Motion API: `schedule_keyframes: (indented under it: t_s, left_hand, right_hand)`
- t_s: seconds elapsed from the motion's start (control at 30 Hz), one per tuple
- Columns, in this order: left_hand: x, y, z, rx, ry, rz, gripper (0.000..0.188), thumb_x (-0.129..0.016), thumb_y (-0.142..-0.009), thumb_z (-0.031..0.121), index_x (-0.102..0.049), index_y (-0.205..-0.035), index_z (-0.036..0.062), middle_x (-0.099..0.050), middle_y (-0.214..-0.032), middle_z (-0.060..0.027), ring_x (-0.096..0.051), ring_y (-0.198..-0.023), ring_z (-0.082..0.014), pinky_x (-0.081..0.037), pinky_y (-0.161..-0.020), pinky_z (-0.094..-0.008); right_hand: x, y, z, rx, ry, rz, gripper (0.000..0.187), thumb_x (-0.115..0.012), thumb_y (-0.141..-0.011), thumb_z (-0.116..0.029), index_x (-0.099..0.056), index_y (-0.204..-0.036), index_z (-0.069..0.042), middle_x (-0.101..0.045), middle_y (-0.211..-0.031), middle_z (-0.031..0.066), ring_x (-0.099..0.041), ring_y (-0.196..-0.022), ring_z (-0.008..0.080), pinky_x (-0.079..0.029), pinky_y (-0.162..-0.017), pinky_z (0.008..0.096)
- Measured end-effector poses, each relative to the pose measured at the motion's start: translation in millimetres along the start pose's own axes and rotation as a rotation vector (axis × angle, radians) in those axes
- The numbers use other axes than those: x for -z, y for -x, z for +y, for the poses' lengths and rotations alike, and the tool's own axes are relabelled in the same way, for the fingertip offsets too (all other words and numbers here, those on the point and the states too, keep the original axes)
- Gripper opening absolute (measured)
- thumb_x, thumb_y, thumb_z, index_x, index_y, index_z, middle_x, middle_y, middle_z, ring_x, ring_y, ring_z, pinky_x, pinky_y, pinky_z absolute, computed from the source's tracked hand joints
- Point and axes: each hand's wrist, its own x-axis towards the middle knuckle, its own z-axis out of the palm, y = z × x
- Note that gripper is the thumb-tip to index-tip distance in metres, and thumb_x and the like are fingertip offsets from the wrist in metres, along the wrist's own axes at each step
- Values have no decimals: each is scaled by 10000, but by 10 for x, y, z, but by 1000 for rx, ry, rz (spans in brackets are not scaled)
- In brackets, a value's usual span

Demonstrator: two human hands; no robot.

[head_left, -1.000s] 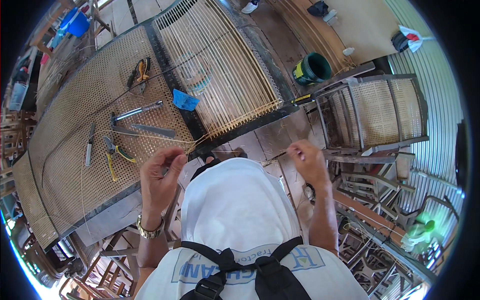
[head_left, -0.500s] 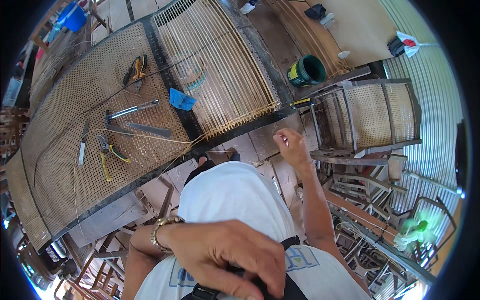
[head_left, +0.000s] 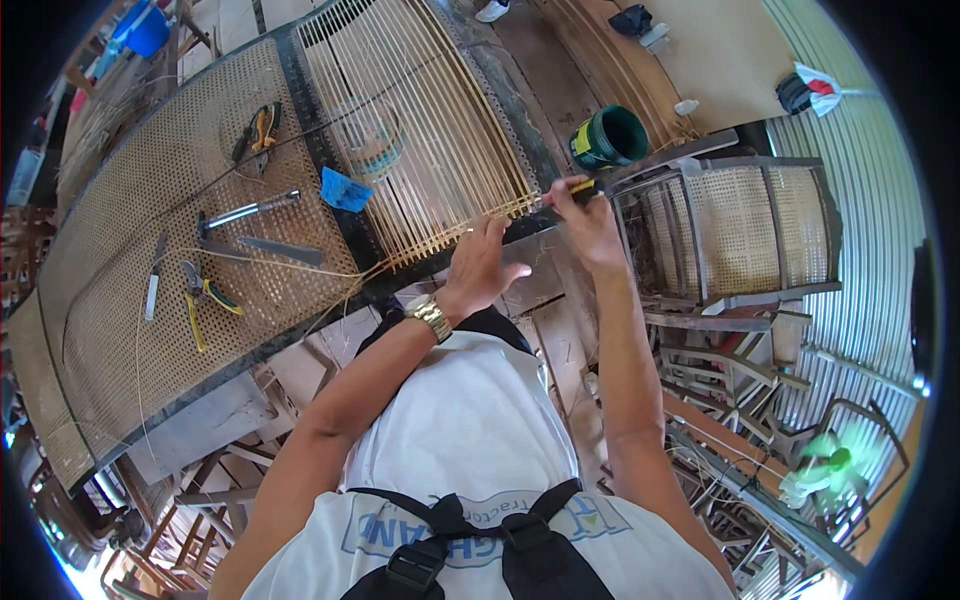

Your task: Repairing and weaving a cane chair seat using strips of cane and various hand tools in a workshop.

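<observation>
My right hand (head_left: 592, 232) is closed around a tool with a black-and-yellow handle (head_left: 588, 190), at the near right corner of the frame's open panel; the tool's working end is hidden or too small to tell. My left hand (head_left: 478, 265), with a watch at the wrist, rests its fingertips on the near woven edge (head_left: 440, 243) of the cane strands, thumb stretched out to the right. Pale parallel strands (head_left: 430, 150) run away from me across the dark wooden frame (head_left: 318, 150). Long loose strands (head_left: 290, 262) trail from the near edge to the left.
On the finished cane panel (head_left: 150, 210) lie a hammer (head_left: 250, 212), pliers (head_left: 258, 140), yellow-handled cutters (head_left: 208, 295), a blade (head_left: 282, 250) and a white-handled knife (head_left: 154, 280). A blue scrap (head_left: 344, 190) sits on the frame bar. A green bucket (head_left: 612, 137) and cane-seated chair (head_left: 745, 235) stand right.
My left hand has moved from my chest forward onto the strands' near edge. My right hand has reached forward and taken hold of the black-and-yellow tool that lay at the frame's corner.
</observation>
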Motion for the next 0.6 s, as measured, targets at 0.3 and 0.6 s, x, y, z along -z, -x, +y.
schedule_keyframes:
  t_s: [0.3, 0.6]
  left_hand:
    - [-331, -22, 135, 151, -9, 148, 749, -904, -714, 279, -506, -1292, 21, -557, -1201, -178, -584, -1100, -372, -491, -931, -447]
    - [-439, -410, 294, 71, -85, 131, 1208, -953, -635, 225, -204, -1557, 7, -580, -1291, -167, -581, -1184, -339, -450, -1024, -433]
  right_hand:
    - [-77, -397, -1303, 21, -761, -32, 531, -601, -1010, -501, -419, -672, -135, -408, -636, -12, -344, -592, 126, -365, -611, 315]
    - [258, -804, -47, -231, -888, -152, 587, -671, -902, -627, -428, -677, -143, -370, -622, -22, -323, -544, 107, -276, -542, 292]
